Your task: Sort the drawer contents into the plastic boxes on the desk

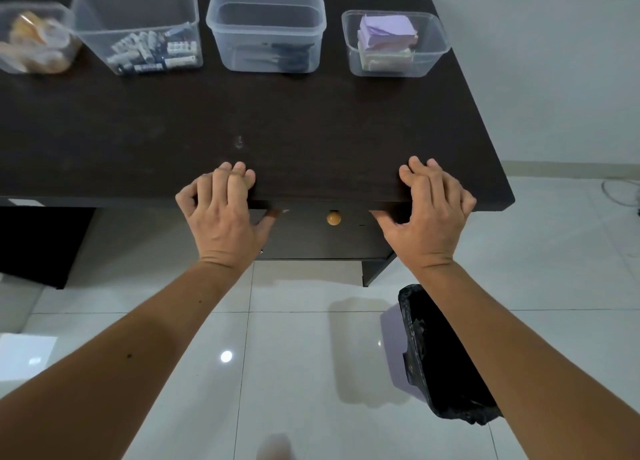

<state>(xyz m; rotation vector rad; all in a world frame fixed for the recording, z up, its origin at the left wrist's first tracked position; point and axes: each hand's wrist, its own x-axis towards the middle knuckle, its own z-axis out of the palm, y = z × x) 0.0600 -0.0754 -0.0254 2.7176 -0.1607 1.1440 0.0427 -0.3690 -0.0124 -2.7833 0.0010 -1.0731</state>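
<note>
- Plastic boxes (266, 27) stand in a row at the tabletop's (277, 120) far edge, four of them, each holding items.
- Left hand (221, 214) rests on the front edge, fingers (239, 179) curled over it, holding nothing.
- Drawer (322, 234) with its round knob (334, 218) sits shut between the hands.
- Right hand (429, 214) rests likewise, fingers spread, holding nothing.
- A bin (440, 355) with a black liner stands on the floor.

Even, dim indoor light; lamp glare on glossy floor tiles (227, 356); wide-angle bowing at edges; slight blur.
</note>
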